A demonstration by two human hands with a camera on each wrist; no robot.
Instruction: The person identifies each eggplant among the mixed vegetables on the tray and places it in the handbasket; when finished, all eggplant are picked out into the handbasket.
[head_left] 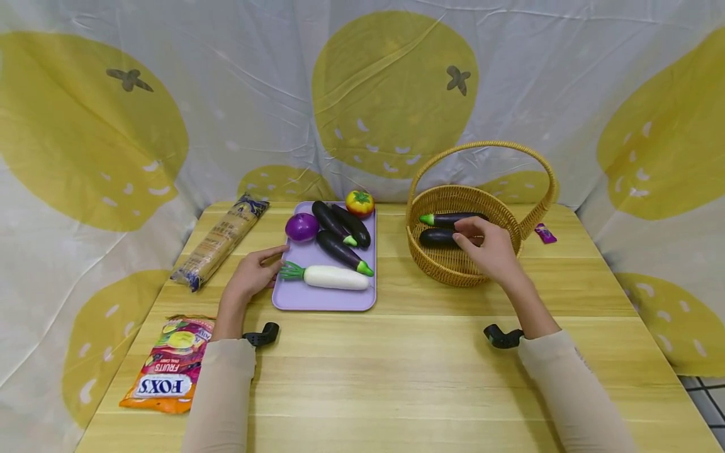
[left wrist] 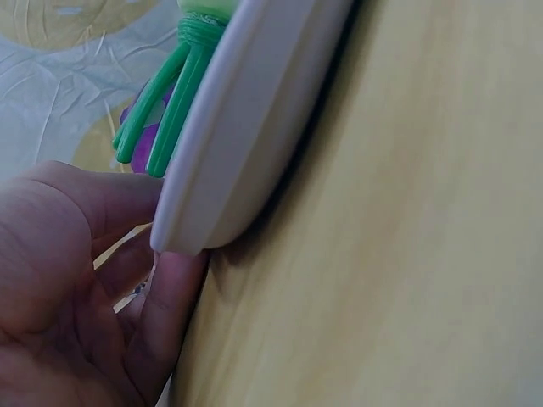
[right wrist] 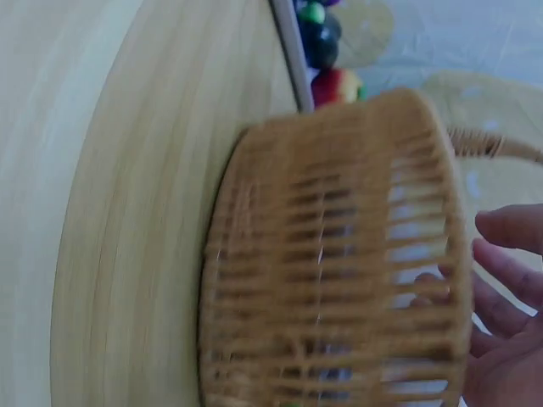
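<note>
A lilac tray [head_left: 323,302] holds a white radish [head_left: 335,277], several dark eggplants [head_left: 340,250] and a purple round vegetable [head_left: 302,227]. My left hand [head_left: 252,274] grips the tray's left edge; the left wrist view has its fingers [left wrist: 174,288] at the rim of the tray [left wrist: 229,161], close to the green radish leaves [left wrist: 182,102]. Over the wicker basket [head_left: 447,274], my right hand [head_left: 488,250] hovers with relaxed fingers beside two eggplants [head_left: 437,238] lying inside. In the right wrist view, that hand [right wrist: 505,288] is beyond the rim of the basket [right wrist: 339,254], holding nothing visible.
A red and yellow tomato-like item [head_left: 360,204] is at the tray's back right corner. On the left lie a long clear packet [head_left: 221,242] and a FOX'S candy bag [head_left: 172,365]. The basket's tall handle [head_left: 481,144] arches up; right of it is a small purple packet [head_left: 545,233].
</note>
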